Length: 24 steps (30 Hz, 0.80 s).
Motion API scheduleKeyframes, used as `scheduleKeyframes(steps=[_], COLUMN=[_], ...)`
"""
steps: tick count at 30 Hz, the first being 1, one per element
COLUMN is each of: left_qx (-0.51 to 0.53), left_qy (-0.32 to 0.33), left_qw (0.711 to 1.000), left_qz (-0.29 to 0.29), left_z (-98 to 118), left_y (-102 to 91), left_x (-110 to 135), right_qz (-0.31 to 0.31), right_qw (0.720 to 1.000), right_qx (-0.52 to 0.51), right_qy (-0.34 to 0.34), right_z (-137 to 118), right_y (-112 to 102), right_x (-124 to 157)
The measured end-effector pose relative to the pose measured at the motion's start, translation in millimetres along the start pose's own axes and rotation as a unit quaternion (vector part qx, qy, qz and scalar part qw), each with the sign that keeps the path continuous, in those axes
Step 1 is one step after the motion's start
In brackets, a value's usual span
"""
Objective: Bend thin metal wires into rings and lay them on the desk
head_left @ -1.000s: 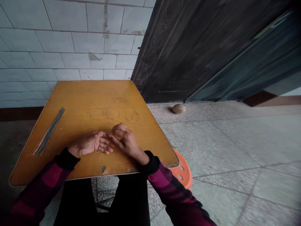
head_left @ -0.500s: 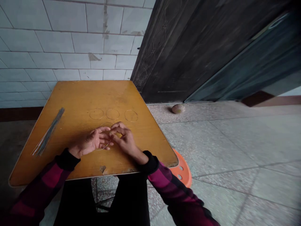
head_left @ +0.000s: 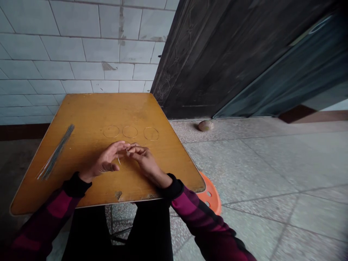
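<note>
My left hand (head_left: 106, 161) and my right hand (head_left: 143, 159) meet over the middle of a yellow wooden table (head_left: 89, 112). Both pinch a thin wire loop (head_left: 119, 159) between fingertips, and the wire's ends stick up where the fingers touch. Three finished wire rings (head_left: 129, 131) lie in a row just beyond my hands. A bundle of straight wires (head_left: 56, 152) lies along the table's left side.
An orange plastic stool (head_left: 210, 197) stands under the table's right corner. White tiled wall stands behind, a dark wooden door to the right. A stone (head_left: 205, 125) rests on the speckled floor by the door. The table's front edge is chipped.
Both hands have lifted and shifted a little farther from me. The left palm, open upward a second ago, has turned on edge, and the fingertips now pinch the wire loop's ends together.
</note>
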<state>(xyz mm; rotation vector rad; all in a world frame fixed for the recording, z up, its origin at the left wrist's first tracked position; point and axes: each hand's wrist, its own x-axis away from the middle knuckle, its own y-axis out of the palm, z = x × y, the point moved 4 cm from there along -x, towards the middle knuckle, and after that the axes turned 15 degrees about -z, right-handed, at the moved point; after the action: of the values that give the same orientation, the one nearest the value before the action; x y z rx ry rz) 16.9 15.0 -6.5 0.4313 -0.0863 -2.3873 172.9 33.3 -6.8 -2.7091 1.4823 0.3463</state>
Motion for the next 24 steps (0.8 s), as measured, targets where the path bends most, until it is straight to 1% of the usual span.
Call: scheduleKeyframes(steps=[2, 5, 9, 15, 24], left_qx=[0.017, 0.039, 0.059, 0.088, 0.126], left_qy=[0.002, -0.018, -0.029, -0.021, -0.031], left_qw=[1.0, 0.999, 0.998, 0.995, 0.992], left_qz=[-0.005, -0.009, 0.016, 0.033, 0.005], left_z=[0.5, 1.9, 2.1, 0.2, 1.9], left_y=[0.3, 2.1, 2.0, 1.9, 4.3], left_x=[0.0, 1.0, 2.1, 1.2, 0.1], right_qz=[0.006, 0.015, 0.012, 0.004, 0.011], right_qw=[1.0, 0.999, 0.996, 0.996, 0.997], right_qx=[0.011, 0.05, 0.087, 0.088, 0.078], right_qy=[-0.003, -0.011, -0.014, -0.013, -0.009], right_z=[-1.4, -3.6, -3.3, 0.1, 0.9], right_y=[-0.1, -2.0, -3.1, -1.4, -0.7], right_x=[1.0, 2.6, 3.3, 2.7, 2.3])
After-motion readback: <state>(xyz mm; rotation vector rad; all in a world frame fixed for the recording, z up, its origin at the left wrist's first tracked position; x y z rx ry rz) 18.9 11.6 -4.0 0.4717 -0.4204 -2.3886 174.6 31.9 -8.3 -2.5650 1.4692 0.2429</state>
